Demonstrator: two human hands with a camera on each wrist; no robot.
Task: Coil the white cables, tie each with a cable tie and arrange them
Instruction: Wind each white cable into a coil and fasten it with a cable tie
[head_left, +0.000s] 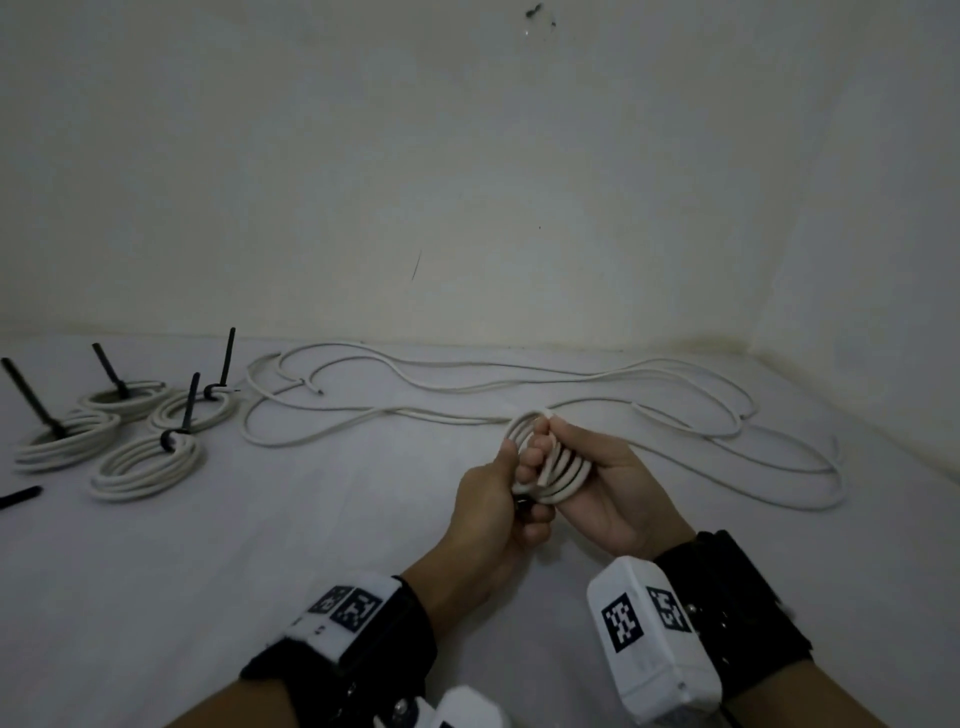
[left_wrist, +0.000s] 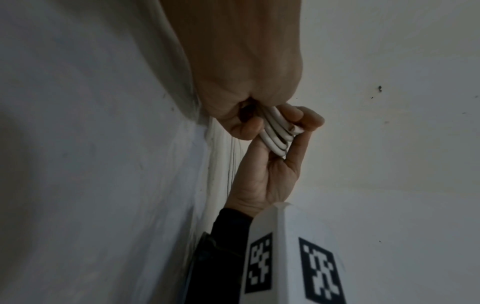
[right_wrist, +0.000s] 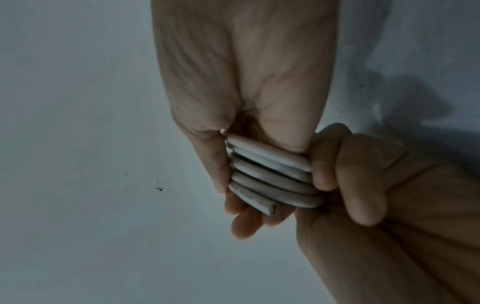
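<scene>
Nearest to me, my left hand (head_left: 493, 499) and right hand (head_left: 602, 483) meet over the tabletop (head_left: 311, 545), both clamped on one coil (head_left: 553, 467) of white cable. The right fingers (right_wrist: 244, 222) curl under the stacked turns with the thumb pressing on top; the left fingers (right_wrist: 361, 205) wrap the coil's other side. The cut end (right_wrist: 270, 207) lies against the lowest turn, so I judge the winding of this cable finished and the tying step in hand. Something dark shows low in the left hand; whether it is a tie, I cannot tell.

Beyond the hands, loose cable (head_left: 519, 395) sprawls across the far tabletop, not yet coiled. At far left sit four tied coils (head_left: 145, 467), each with a black tie tail standing up. One spare tie (head_left: 21, 496) lies at the near left edge.

The next move, as I judge it, calls for one hand to keep the turns pinched while the other wraps a tie round them; loosening the hold would let the turns spring apart.
</scene>
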